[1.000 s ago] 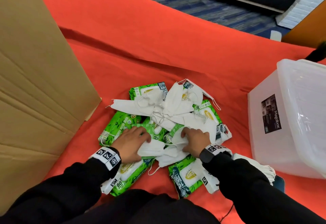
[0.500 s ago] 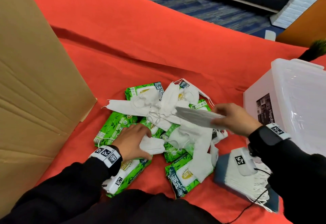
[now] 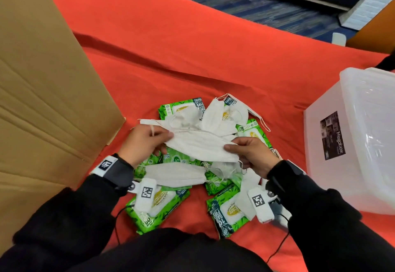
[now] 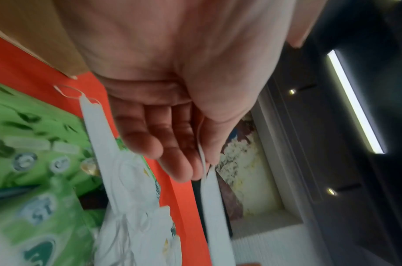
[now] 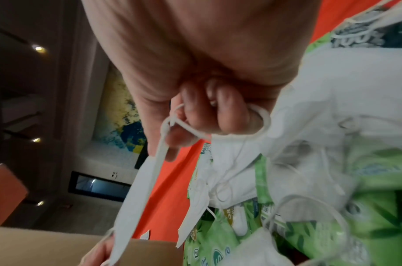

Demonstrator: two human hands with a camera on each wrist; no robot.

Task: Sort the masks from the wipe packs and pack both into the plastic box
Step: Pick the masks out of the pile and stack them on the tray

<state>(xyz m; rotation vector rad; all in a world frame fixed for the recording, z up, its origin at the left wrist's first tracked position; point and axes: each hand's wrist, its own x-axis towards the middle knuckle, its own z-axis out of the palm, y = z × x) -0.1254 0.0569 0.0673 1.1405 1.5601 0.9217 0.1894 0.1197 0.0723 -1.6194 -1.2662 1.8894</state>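
Nearest the body, black sleeves [image 3: 320, 218] frame a patch of bare red cloth [image 3: 192, 47], hemmed on the left by a slanted brown cardboard sheet [image 3: 42, 100] and on the right by the plastic box [image 3: 352, 143], which stands on the cloth well apart from the pile. Between them lies a heap of green wipe packs [image 3: 156, 205], glossy film printed with leaves, with flat white masks [image 3: 177, 174] strewn across them, their thin ear loops trailing. Just above the heap both hands hold one folded mask [image 3: 201, 146] stretched level between them: the left hand [image 3: 145, 143] pinches its left end between thumb and fingers, while the left wrist view shows the other fingers fairly straight and an ear loop running along the thumb; the right hand [image 3: 250, 156] grips the right end, and the right wrist view shows its fingers [image 5: 227, 115] curled tight with an ear loop [image 5: 261, 122] hooked round them. The held mask is a long, pointed oval of finely ribbed, soft white fabric. The box is translucent, milky and rounded at its corners, with a dark label [image 3: 332, 136] on its side. Beyond the heap the cloth runs open, creased in long folds, to its far edge, where blue patterned carpet [image 3: 256, 0] begins.
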